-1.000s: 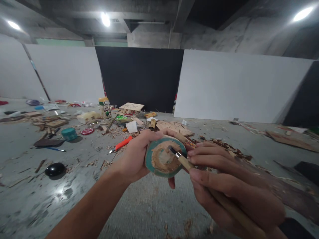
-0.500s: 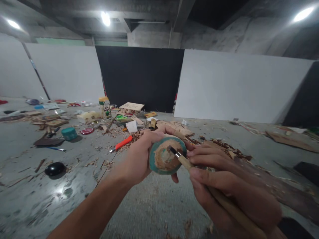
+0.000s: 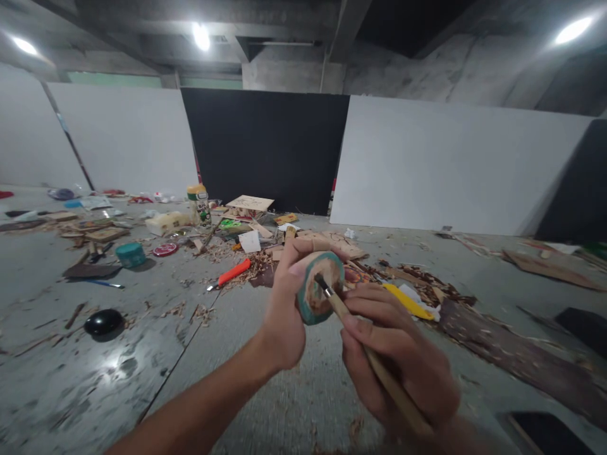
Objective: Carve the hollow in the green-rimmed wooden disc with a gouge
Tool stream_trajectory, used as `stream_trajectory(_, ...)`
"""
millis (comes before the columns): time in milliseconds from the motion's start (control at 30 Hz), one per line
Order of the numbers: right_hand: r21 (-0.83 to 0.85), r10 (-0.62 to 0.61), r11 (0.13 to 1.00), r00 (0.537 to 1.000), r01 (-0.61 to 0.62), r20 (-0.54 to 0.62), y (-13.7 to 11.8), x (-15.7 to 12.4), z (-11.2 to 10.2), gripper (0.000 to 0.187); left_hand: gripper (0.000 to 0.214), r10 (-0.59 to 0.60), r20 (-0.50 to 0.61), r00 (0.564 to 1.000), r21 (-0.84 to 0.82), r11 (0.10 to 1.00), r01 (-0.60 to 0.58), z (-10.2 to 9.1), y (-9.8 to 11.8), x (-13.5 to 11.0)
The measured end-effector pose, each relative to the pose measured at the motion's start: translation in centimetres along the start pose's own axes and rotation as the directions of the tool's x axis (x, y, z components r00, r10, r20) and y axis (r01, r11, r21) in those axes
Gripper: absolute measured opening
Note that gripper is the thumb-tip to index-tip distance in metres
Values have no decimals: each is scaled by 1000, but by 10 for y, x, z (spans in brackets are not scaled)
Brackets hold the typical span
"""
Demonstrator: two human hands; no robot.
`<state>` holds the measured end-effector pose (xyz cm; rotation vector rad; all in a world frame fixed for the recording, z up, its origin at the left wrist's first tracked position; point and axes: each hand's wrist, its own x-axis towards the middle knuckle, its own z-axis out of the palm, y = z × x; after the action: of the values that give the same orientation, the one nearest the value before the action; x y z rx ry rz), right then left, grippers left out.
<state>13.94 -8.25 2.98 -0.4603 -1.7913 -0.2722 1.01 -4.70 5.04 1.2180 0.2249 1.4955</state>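
I see my left hand (image 3: 284,316) at the centre of the frame, its fingers wrapped around a round wooden piece (image 3: 318,287) with a teal rim, held up above the floor (image 3: 95,373). My right hand (image 3: 398,360), lower right of centre, has its fingers closed on a wooden-handled carving tool (image 3: 370,360); the tool's metal tip touches the piece's carved face. Left of centre, an orange cutter (image 3: 233,272) lies among wood shavings. A teal tub (image 3: 131,254) and a black oval object (image 3: 103,321) sit further left.
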Motion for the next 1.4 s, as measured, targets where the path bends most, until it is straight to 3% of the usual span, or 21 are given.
stream_trajectory(167, -128, -136, 981, 989, 143, 63, 14, 4, -11, 27, 27, -160, 131, 978, -36, 986, 165, -3, 11, 11)
stream_trajectory(267, -148, -156, 975, 986, 163, 57, 14, 4, -11, 27, 28, -180, 167, 970, -34, 982, 188, -3, 12, 12)
stream_trajectory(333, -148, -136, 979, 990, 139, 25, 11, 1, -8, 27, 27, -124, 151, 981, -30, 991, 130, -3, 9, 8)
stream_trajectory(433, -75, -42, 996, 998, 39, -50, 1, -5, 2, 31, 28, 34, 35, 999, 25, 999, -34, -1, -2, -1)
stream_trajectory(500, 37, 78, 997, 990, -74, -120, -7, -9, 10, 35, 27, 138, -18, 990, 80, 988, -136, -1, -10, -7)
stream_trajectory(633, 224, 281, 945, 941, -238, -187, -16, -13, 18, 38, 28, 336, 16, 942, 151, 930, -335, -3, -20, -12)
stream_trajectory(767, 114, 108, 989, 989, -96, -100, -6, -5, 8, 38, 29, 169, -35, 985, 122, 979, -163, -3, -11, -5)
stream_trajectory(867, 21, -25, 999, 999, 25, -25, 6, 2, -3, 34, 28, 85, 20, 996, 114, 990, -87, -2, 0, 2)
stream_trajectory(1000, -22, -94, 995, 994, 95, 53, 14, 7, -14, 32, 27, -24, 146, 989, 44, 999, 18, -5, 10, 9)
stream_trajectory(1167, -20, -128, 991, 986, 131, 111, 17, 11, -20, 30, 28, -143, 225, 964, 112, 986, 120, -12, 17, 14)
stream_trajectory(1267, -13, -100, 995, 992, 101, 79, 14, 11, -15, 31, 29, -107, 225, 969, 120, 989, 81, -12, 16, 13)
stream_trajectory(1400, 38, 35, 999, 995, -32, -93, 1, 3, 2, 35, 34, 91, 103, 991, 167, 980, -107, -9, 2, 2)
